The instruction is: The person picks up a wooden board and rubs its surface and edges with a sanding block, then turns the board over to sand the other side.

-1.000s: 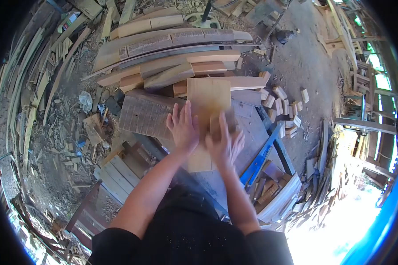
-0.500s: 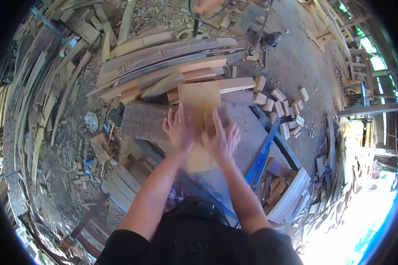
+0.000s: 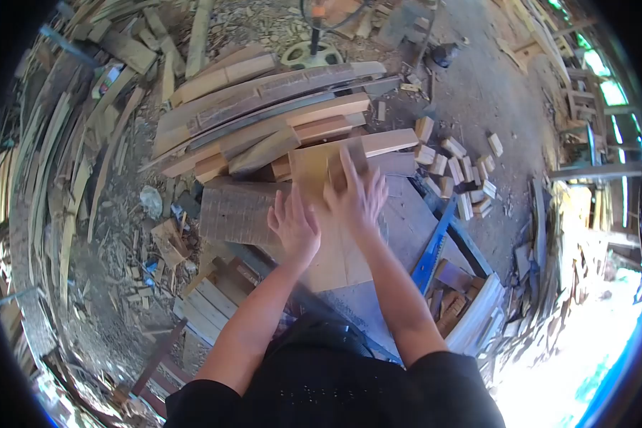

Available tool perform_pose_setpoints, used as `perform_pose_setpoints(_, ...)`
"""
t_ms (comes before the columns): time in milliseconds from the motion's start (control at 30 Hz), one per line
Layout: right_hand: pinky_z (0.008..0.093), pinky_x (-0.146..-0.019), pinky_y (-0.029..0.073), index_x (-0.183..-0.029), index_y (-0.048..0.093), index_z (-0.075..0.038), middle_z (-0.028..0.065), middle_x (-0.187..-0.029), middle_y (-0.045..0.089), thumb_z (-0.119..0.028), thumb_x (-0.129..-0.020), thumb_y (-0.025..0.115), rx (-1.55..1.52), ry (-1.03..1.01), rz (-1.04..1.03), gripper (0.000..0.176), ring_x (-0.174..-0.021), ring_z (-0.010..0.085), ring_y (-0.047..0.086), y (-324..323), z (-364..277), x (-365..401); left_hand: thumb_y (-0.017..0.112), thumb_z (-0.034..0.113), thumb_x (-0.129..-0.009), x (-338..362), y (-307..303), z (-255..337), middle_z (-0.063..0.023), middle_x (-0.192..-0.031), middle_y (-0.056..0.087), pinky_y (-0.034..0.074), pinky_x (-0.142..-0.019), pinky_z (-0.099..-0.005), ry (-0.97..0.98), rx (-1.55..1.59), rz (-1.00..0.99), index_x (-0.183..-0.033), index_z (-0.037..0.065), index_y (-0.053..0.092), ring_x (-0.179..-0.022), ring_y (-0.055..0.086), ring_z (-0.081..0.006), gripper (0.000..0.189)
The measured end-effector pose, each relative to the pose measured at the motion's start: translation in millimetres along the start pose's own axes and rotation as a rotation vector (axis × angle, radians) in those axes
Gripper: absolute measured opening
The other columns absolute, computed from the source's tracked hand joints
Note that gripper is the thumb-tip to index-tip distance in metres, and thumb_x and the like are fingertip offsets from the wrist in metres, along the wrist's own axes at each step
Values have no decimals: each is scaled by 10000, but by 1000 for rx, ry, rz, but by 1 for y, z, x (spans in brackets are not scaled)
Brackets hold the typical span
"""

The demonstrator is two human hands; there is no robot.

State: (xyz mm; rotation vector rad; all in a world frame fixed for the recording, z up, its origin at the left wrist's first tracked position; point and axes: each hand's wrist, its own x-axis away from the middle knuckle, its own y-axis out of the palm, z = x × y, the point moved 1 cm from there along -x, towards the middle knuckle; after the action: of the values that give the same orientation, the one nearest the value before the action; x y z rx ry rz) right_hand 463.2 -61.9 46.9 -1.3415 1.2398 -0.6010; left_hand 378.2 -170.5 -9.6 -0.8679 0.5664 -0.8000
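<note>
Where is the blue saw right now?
In the head view, the blue saw lies below and to the right of the right hand, along the right side of the grey work surface, with small wood pieces beside its lower end.

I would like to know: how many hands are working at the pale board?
2. The left hand lies at the left edge of the pale board; the right hand, farther forward, holds a brown block on it.
</note>
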Motion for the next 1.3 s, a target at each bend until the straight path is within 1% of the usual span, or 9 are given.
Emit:
perform_pose_setpoints(33,518,-906,399,-1510,459,-391,234,-1151,515,-389,-732,774,-57,98,-225,839,-1059,423,505,-32,3,30,488,253,-1011,2,1,1,-113,-1438,540,165,-1165,-558,17,10,-13,-1568,85,312,-1460,328,-373,608)
perform_pose_setpoints(200,515,-883,396,-1492,496,-348,228,-1106,511,-399,-706,795,46,83,-284,842,-996,410,511,-53,17,88,527,224,-998,-3,-3,1,-150,-1421,544,210,-1131,-608,25,-10,9,-1544,66,342,-1438,356,-413,598)
perform_pose_setpoints(433,513,-892,412,-1483,493,-344,204,-1110,519,-359,-725,775,-122,159,-195,808,-1063,391,512,-1,-5,-38,487,265,-1019,0,3,-3,-103,-1501,502,169,-1161,-566,27,-66,-23,-1570,81,310,-1462,328,-372,607)
perform_pose_setpoints(633,518,-849,383,-1480,494,-391,217,-1105,510,-365,-672,799,-43,60,-204,864,-1047,426,501,-59,31,103,492,263,-1018,-1,-3,2,-136,-1449,539,174,-1156,-555,28,-49,-4,-1569,73,312,-1458,332,-377,610)
perform_pose_setpoints(700,527,-849,376,-1474,502,-392,226,-1098,503,-356,-656,809,-66,144,-327,874,-1045,444,488,-68,25,107,493,266,-1019,-2,-3,0,-150,-1431,548,174,-1154,-554,48,-56,-11,-1570,70,308,-1459,330,-378,614)
perform_pose_setpoints(933,508,-889,384,-1481,484,-338,213,-1128,515,-350,-715,779,-167,166,-171,821,-1093,391,491,-1,-5,-36,487,280,-1025,1,6,-3,-153,-1416,553,173,-1155,-567,62,-110,19,-1571,92,310,-1451,344,-371,604)
perform_pose_setpoints(1133,498,-870,378,-1477,491,-384,204,-1133,515,-357,-673,801,-55,105,-220,863,-1074,399,491,-59,30,105,490,277,-1019,-1,1,1,-135,-1401,574,170,-1150,-578,48,-51,14,-1563,81,322,-1454,337,-381,602)
perform_pose_setpoints(1233,504,-881,378,-1464,509,-389,221,-1150,514,-364,-668,801,-50,191,-339,848,-1076,411,492,-59,26,99,487,280,-1021,-2,0,2,-137,-1381,587,176,-1147,-573,59,-57,33,-1557,81,335,-1444,344,-386,592)
perform_pose_setpoints(1300,488,-871,378,-1458,518,-364,207,-1131,515,-350,-691,785,-91,169,-181,813,-1073,391,493,-34,13,41,486,284,-1021,0,1,0,-141,-1377,591,181,-1145,-571,61,-75,23,-1555,80,338,-1441,348,-386,591)
